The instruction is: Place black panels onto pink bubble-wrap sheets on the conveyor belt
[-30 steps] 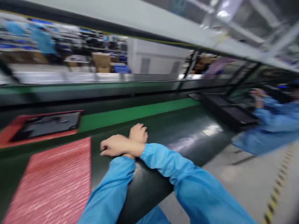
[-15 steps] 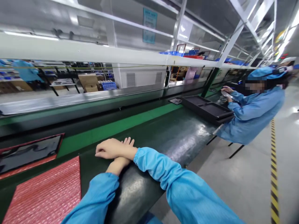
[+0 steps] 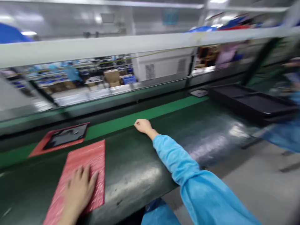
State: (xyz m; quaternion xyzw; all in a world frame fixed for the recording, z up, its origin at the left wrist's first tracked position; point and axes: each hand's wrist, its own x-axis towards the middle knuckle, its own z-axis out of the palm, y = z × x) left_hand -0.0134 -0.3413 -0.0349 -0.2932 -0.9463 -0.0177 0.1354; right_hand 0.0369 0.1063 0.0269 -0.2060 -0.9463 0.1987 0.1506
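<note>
My left hand lies over the near red bubble-wrap sheet, fingers spread and slightly blurred. Farther right, my right hand rests at the edge of the green strip, its fingers curled in; whether anything is inside them is hidden. Behind the near sheet, a flat dark panel with a shiny surface lies on a second red bubble-wrap sheet.
The dark green bench runs left to right. Black trays stand at its right, beside a small flat plate. A co-worker's blue sleeve shows at the right edge. A white rail crosses above.
My crossed arms have come apart. The left hand has moved left onto the red bubble-wrap; the right hand now lies alone, fingers curled. The view has turned left.
</note>
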